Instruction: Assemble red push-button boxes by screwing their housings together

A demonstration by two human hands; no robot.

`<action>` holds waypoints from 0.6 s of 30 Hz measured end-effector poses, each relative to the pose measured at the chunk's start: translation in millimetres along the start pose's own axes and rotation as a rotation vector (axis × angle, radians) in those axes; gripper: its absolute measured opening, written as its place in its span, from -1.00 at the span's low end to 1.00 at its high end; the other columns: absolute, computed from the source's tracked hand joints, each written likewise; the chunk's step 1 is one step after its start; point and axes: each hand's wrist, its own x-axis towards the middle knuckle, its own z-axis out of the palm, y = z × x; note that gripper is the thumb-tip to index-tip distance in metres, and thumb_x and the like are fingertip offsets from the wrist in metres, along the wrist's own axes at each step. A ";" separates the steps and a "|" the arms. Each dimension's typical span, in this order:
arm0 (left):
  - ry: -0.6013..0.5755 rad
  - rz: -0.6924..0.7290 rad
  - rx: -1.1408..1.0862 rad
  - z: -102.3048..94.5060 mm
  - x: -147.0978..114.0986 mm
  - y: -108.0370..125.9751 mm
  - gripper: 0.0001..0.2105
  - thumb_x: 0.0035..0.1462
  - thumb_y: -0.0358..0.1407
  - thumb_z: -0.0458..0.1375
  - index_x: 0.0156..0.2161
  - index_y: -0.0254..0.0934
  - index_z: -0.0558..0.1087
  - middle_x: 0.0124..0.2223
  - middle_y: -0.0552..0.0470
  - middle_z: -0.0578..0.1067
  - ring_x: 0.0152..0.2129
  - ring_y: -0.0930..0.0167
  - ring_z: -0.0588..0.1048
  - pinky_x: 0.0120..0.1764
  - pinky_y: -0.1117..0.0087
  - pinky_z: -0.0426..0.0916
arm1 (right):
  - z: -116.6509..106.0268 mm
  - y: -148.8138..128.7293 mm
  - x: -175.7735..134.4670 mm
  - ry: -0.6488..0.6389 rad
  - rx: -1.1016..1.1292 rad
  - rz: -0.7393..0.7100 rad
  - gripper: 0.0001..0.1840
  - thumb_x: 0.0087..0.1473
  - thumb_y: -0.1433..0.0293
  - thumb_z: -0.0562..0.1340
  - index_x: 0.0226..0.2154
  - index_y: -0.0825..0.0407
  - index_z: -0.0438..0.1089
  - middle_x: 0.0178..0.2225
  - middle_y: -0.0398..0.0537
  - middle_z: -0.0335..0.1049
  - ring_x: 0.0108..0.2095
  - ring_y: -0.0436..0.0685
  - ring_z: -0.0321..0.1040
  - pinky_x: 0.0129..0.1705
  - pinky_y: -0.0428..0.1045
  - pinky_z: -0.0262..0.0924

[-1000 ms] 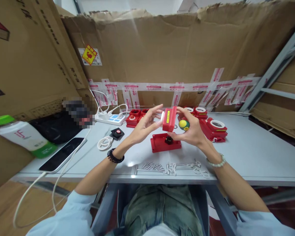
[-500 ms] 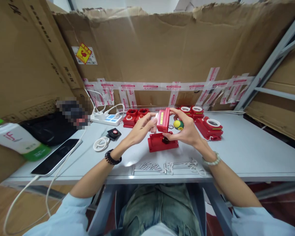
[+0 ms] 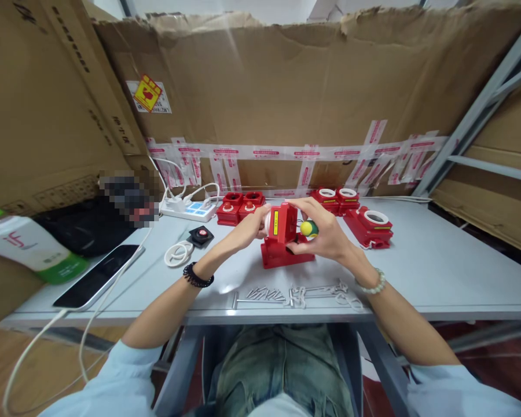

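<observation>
A red box-shaped housing (image 3: 282,225) with a yellow label is held up on edge between my hands. My left hand (image 3: 252,226) is closed on its left side, at the white ring (image 3: 267,223). From the other side my right hand (image 3: 323,229) grips it with fingers on top and thumb below. A rounded yellow-and-green handle (image 3: 309,228) sits in the right hand's curl; its far end is hidden. Beneath the housing, a red base (image 3: 287,258) lies on the table, partly covered. Whether the two red parts touch is unclear.
Several screws (image 3: 265,295), T-shaped metal wrenches (image 3: 260,301) and white string lie at the front edge. Red units with white rings (image 3: 377,217) stand right, others (image 3: 228,209) behind left. A power strip (image 3: 189,209), white ring coil (image 3: 179,253), phone (image 3: 99,277) and bottle (image 3: 30,246) are leftward.
The red housing has moved down and slightly left, turning so that more of its right side shows. Both hands moved with it, and it now covers more of the base.
</observation>
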 end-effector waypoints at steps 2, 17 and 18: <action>-0.063 -0.079 -0.004 -1.6 0.3 -0.9 -0.41 0.18 0.25 -0.22 -0.58 -0.22 0.06 -0.68 0.17 0.05 -0.72 0.55 -0.02 -0.61 0.46 -0.09 | 1.3 0.2 -0.4 -0.028 -0.004 -0.018 -0.20 -0.20 0.42 0.36 0.15 -0.04 0.20 0.02 0.08 0.34 0.01 0.25 0.37 -0.03 0.13 0.39; -0.030 0.415 -0.076 -0.9 -8.3 8.3 -0.53 0.12 -0.23 0.23 0.13 -0.14 0.28 0.23 -0.10 0.31 0.07 0.25 0.35 -0.12 0.32 0.38 | -3.3 1.3 1.7 0.147 0.072 0.251 -0.21 -0.22 0.29 0.42 0.10 -0.01 0.23 -0.03 0.04 0.44 -0.09 0.22 0.41 -0.07 0.15 0.35; -0.034 0.400 -0.077 -1.3 -9.1 9.3 -0.51 0.10 -0.24 0.24 0.14 -0.15 0.28 0.20 -0.11 0.34 0.03 0.27 0.38 -0.14 0.33 0.38 | -3.4 0.7 2.0 0.146 0.090 0.259 -0.20 -0.23 0.29 0.42 0.10 -0.02 0.23 -0.03 0.03 0.44 -0.09 0.22 0.41 -0.06 0.15 0.35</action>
